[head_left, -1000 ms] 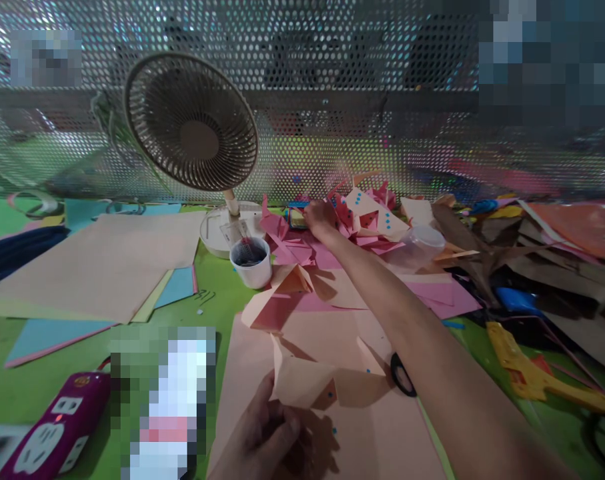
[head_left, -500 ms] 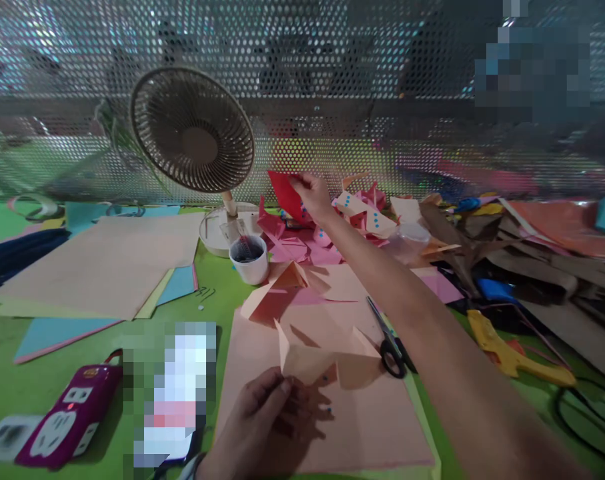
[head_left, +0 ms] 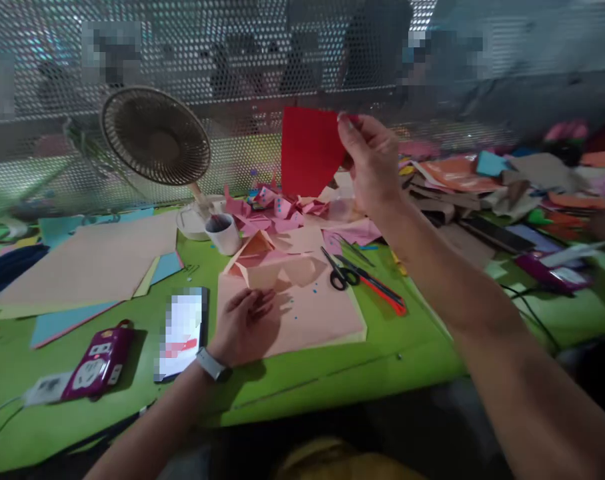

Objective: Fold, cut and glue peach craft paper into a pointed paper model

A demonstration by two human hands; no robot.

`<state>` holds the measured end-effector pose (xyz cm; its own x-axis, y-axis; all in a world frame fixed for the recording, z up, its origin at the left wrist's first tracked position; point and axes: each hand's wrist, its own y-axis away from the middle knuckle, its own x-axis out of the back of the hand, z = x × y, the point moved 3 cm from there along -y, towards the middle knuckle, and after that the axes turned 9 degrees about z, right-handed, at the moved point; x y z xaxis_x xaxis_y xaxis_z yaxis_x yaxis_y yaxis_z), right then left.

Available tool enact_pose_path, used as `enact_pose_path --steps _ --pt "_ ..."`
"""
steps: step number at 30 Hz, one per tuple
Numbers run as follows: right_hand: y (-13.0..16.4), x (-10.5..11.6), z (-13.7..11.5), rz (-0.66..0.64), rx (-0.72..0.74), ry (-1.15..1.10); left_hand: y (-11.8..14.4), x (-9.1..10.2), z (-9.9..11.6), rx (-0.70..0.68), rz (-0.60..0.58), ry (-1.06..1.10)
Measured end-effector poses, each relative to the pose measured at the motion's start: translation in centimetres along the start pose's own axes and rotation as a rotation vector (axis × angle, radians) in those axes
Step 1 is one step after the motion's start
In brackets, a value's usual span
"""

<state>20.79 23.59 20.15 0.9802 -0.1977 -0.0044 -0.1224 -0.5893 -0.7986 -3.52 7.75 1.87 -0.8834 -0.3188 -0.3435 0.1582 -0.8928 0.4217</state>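
Note:
Raised above the table, my right hand (head_left: pixel 375 157) pinches a sheet of red paper (head_left: pixel 309 153) by its right edge; the sheet's lower right side is curved. My left hand (head_left: pixel 242 320), with a watch (head_left: pixel 212 365) on the wrist, rests low over the stacked peach paper (head_left: pixel 327 313). Its fingers are loosely bent and apart, close to a folded peach paper piece (head_left: pixel 282 273) that stands up from the stack. Small blue dots lie on the peach sheet. Black-handled scissors (head_left: pixel 339 273) lie at the stack's right side, beside a red-and-black cutter (head_left: pixel 382 293).
A fan (head_left: pixel 157 137) and a white cup (head_left: pixel 223 235) stand at the back left. Pink paper pieces (head_left: pixel 282 207) are heaped behind the stack. A phone (head_left: pixel 185 333) and a purple power bank (head_left: pixel 99 363) lie left. Paper scraps (head_left: pixel 452 177) crowd the right, before a perforated metal screen (head_left: pixel 252 147).
My right hand has lifted the red paper up from the pink heap and toward me. The view has swung right and back, showing the table's front edge. My left hand stays by the folded peach piece.

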Motion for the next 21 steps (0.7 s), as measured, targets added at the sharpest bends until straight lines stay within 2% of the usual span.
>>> enact_pose_path --steps 2,4,6,7,8,10,12,14,16,17,18,19,21 --pt "2.2 2.8 -3.2 0.095 -0.039 -0.002 -0.3 -0.4 0.3 -0.031 0.001 0.022" --pt "4.6 5.0 -6.4 0.178 -0.010 0.015 -0.8 -1.1 0.6 -0.065 -0.015 0.035" --pt "7.4 6.4 -8.9 0.240 0.055 0.103 -1.6 -1.9 0.8 -0.123 -0.044 0.052" --pt "8.9 6.7 -9.7 0.214 0.069 0.176 -1.9 -2.3 0.8 -0.140 -0.058 0.048" --pt "10.6 6.4 -10.2 0.133 0.056 0.242 -2.3 -2.6 0.8 -0.148 -0.056 0.037" --pt "14.4 4.8 -10.3 -0.229 0.031 0.350 -2.7 -2.7 0.7 -0.147 -0.038 -0.002" --pt "18.4 2.6 -9.7 -0.506 0.122 0.422 -2.4 -2.3 0.6 -0.133 -0.030 -0.044" --pt "21.9 0.5 -8.6 -0.720 0.212 0.508 -1.4 -1.4 0.7 -0.116 -0.021 -0.089" --pt "24.3 -1.2 -7.3 -0.851 0.227 0.566 0.5 -0.2 1.0 -0.141 0.009 -0.153" --pt "25.0 -1.8 -6.8 -0.872 0.203 0.588 1.5 0.4 1.2 -0.182 0.035 -0.181" --pt "25.3 -2.3 -6.4 -0.881 0.175 0.606 2.7 0.9 1.6 -0.309 0.052 -0.272" --pt "25.5 -2.7 -6.0 -0.886 0.145 0.619 3.8 1.2 1.9 -0.447 0.008 -0.384" --pt "25.4 -3.4 -5.8 -0.904 0.100 0.634 5.7 1.0 1.8 -0.649 -0.207 -0.687"
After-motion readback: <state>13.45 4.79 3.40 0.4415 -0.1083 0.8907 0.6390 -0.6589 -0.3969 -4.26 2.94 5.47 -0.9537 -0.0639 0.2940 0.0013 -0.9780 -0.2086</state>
